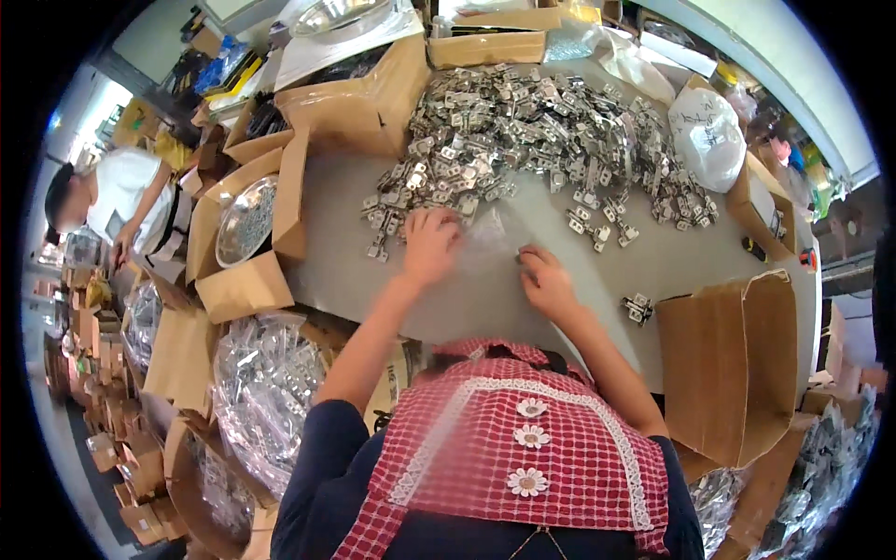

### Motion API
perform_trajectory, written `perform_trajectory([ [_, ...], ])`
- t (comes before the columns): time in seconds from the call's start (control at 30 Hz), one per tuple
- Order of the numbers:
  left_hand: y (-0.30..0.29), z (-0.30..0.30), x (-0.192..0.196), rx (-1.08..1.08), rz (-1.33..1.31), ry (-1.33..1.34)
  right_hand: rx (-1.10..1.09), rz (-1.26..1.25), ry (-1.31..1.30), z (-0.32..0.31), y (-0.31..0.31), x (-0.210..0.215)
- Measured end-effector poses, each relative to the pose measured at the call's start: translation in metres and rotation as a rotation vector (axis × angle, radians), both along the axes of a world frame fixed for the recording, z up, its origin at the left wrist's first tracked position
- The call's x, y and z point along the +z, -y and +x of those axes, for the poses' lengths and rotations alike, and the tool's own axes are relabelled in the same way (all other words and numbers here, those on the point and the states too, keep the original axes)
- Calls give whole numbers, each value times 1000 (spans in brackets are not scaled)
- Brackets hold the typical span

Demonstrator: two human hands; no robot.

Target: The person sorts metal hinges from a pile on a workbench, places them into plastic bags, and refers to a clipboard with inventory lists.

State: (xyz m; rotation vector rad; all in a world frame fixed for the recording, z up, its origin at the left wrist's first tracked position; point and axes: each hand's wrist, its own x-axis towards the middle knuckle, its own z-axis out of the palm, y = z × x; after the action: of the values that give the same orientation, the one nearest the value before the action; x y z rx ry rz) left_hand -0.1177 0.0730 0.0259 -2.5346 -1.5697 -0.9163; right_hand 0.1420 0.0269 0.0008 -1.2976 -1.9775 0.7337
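Note:
A heap of metal cabinet hinges point(532, 131) covers the far half of the grey table. At its near left edge is my left hand point(431, 246), fingers bent and drawn together; what they hold, if anything, is hidden and slightly blurred. Between my hands lies a small clear plastic bag point(487, 231), hard to make out against the tabletop. My right hand point(549, 283) is closed in a pinch at the bag's right side. A few loose hinges point(597, 229) lie beyond that hand, and another hinge point(638, 308) rests farther right.
An open cardboard box point(728, 364) stands at the right. On the left, another carton holds a metal bowl point(248, 220) of small screws. Plastic bags of metal parts point(266, 383) lie below it. A white bag point(707, 140) sits far right. Another person point(131, 201) works at the left.

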Motion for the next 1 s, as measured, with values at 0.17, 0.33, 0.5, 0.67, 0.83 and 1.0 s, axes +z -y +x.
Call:
perform_trajectory([
  [0.17,4,31,0,-82,-351,484,159,294,100,-11,0,68],
  [0.33,1,51,34,-169,-1078,1050,139,266,137,-16,6,98],
  [0.5,10,54,56,-233,-1341,1208,-1,302,116,-25,12,91],
  [0.67,5,43,47,-150,-1507,1170,-46,278,30,-19,13,77],
  [0.83,-1,25,39,-282,-1353,798,-192,-170,-148,-1,10,68],
  [1.0,-7,27,64,163,-610,557,-155,-488,-486,16,12,66],
])
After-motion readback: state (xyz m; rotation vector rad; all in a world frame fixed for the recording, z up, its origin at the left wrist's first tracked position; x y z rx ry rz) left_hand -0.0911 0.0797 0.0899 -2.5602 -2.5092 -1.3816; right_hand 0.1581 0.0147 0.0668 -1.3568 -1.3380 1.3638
